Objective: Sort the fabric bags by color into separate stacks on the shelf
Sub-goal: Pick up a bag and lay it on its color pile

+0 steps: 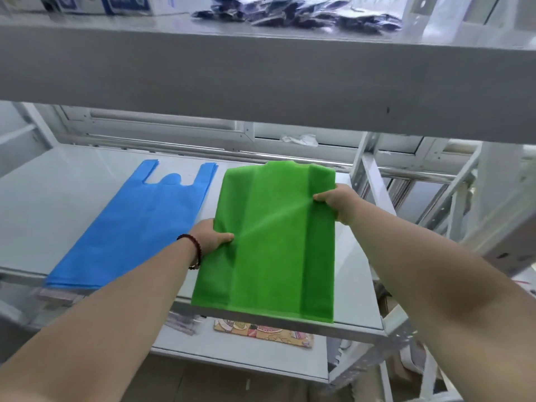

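Green bag (pixel 272 242) lies stretched between both hands above the middle shelf (pixel 356 291), just right of the blue stack (pixel 136 224) that already rests flat there with its handles pointing to the back. The left hand (pixel 210 237) pinches the bag's left edge about midway along, thumb on top; the right hand (pixel 336 200) pinches the right edge farther back, nearer the handle end. A taut crease runs diagonally between the two grips, so the cloth is under tension rather than lying slack. The bag's long axis runs front to back, roughly parallel to the blue stack, with its handle end away from the person and its bottom hem hanging over the shelf's front lip. Whether the far end already touches the shelf cannot be told. Judging by this, the step in hand is laying the green bag down as its own pile beside the blue one; the move likely calls for lowering both hands evenly and pushing slightly back, since the near hem overhangs. The left hand sits closer to the person, the right reaches deeper.
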Demonstrator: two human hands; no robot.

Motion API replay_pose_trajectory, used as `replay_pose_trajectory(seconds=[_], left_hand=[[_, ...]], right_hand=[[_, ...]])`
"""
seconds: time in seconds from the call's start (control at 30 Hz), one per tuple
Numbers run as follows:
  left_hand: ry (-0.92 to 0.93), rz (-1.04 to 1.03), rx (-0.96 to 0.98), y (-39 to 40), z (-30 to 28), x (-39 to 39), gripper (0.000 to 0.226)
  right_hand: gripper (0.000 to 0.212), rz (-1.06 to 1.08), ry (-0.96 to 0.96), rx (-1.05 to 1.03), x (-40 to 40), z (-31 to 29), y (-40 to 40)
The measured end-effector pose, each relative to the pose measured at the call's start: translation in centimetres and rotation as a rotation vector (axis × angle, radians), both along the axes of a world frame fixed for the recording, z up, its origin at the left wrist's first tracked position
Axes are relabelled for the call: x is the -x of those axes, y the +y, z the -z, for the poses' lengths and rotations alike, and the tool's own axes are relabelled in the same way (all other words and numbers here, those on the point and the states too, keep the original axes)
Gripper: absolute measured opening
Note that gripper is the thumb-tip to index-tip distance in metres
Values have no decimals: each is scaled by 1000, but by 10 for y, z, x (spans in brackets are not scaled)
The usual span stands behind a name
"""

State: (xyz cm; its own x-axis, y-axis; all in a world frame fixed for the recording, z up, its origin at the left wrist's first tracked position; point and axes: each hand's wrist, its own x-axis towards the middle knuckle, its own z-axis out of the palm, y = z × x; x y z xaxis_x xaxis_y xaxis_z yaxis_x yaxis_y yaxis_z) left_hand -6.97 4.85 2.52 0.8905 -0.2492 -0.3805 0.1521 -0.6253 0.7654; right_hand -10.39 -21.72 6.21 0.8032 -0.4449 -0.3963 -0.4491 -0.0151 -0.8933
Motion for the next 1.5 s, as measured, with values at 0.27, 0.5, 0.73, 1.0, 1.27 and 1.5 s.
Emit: replay_pose_trajectory(seconds=[0.27, 0.5, 0.73, 1.0, 1.27, 1.5], left_hand=[[-63, 85, 28, 49, -6, 8, 45], [-77, 208, 78, 100, -19, 41, 37], [-47, 327, 145, 130, -26, 74, 30], [80, 478, 244, 87, -36, 124, 30], [130, 697, 322, 0, -45, 202, 30], [103, 831, 280, -79, -52, 260, 31]], right_hand=[[8, 34, -82, -18, 41, -26, 40], [34, 120, -124, -35, 103, -27, 94], [15, 247, -195, -22, 179, -34, 139], [31, 437, -198, 72, 286, -58, 138], [27, 713, -242, 124, 404, -81, 102], [29, 835, -298, 118, 482, -82, 55]])
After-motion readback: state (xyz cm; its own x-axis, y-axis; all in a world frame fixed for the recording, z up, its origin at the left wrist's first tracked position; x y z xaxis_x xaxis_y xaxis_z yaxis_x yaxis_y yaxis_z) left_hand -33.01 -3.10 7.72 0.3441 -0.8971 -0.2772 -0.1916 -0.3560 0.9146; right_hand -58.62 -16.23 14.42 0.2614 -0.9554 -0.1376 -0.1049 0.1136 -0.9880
